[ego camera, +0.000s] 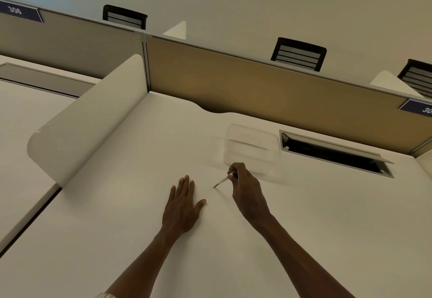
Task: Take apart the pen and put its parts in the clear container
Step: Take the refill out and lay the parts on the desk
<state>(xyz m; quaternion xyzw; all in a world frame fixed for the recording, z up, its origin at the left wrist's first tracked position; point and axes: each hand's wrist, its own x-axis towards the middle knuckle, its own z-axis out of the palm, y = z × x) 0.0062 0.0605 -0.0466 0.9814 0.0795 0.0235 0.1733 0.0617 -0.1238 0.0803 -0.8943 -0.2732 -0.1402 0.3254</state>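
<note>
My right hand (245, 188) pinches a thin pen (221, 182) between thumb and fingers, its tip pointing down and left toward the white desk (140, 227). The pen's upper end is hidden inside my fingers. Just beyond that hand stands the clear container (251, 148), a shallow rectangular tub with nothing visible inside it. My left hand (183, 206) lies flat on the desk, palm down with fingers spread, a short way left of the pen tip and holding nothing.
A dark open cable slot (334, 155) is set into the desk to the right of the container. A tan partition (257, 89) closes the far side. A white curved divider (93, 120) rises on the left. Black chair backs show beyond the partition.
</note>
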